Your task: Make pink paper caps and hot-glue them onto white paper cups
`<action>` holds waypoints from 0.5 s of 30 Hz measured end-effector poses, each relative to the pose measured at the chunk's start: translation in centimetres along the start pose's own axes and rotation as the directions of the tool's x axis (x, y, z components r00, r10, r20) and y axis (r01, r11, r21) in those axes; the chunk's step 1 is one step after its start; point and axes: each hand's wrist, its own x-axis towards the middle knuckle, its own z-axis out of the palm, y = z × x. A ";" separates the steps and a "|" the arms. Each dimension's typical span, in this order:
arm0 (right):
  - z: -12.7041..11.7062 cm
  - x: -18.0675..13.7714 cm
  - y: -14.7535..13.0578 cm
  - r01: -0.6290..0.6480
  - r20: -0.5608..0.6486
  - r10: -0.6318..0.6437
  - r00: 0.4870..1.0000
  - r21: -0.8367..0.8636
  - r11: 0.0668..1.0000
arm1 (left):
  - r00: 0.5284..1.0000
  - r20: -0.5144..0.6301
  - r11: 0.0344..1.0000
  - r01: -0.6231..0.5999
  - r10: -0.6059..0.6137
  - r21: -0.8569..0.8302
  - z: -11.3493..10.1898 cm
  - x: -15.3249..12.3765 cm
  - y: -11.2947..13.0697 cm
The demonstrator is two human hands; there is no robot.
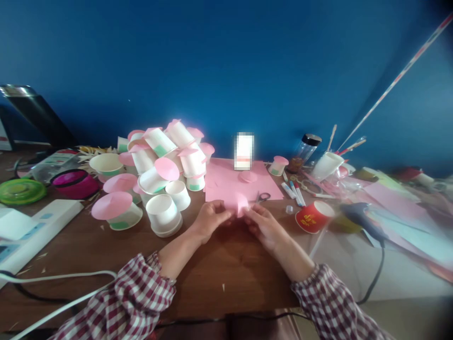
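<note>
Between my two hands, over the near edge of a pink paper sheet (219, 184), is a small piece of pink paper (242, 206). My left hand (211, 219) pinches its left side between thumb and fingers. On the other side, my right hand (262, 222) pinches its right edge. The piece looks bent or folded; its exact shape is blurred. Just beyond it lie pink paper discs (247, 176) on the sheet. Scissors (264, 197) rest close to my right hand. Left of my hands, a pile of white paper cups (162, 208) stands, many topped with pink discs.
On the right are a red paper cup (314, 217), markers (296, 193), a glue gun (364, 219) with its cord, and a white cup (327, 165) of sticks. A power strip (38, 226) and white cable (67, 304) lie left. A bright phone-like screen (244, 150) stands behind.
</note>
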 end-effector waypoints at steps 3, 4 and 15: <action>0.1 0.0 0.1 0.018 -0.023 -0.018 1.000 -0.015 1.000 | 1.000 0.017 0.999 0.026 -0.025 -0.043 0.0 0.0 -0.1; 0.1 0.0 0.1 0.022 -0.028 -0.022 0.999 -0.021 1.000 | 0.999 0.022 0.998 0.033 -0.032 -0.053 0.0 -0.1 -0.1; 0.4 0.2 0.6 0.062 -0.058 -0.066 0.996 -0.058 0.996 | 0.997 0.039 0.991 0.071 -0.067 -0.114 0.1 0.0 -0.2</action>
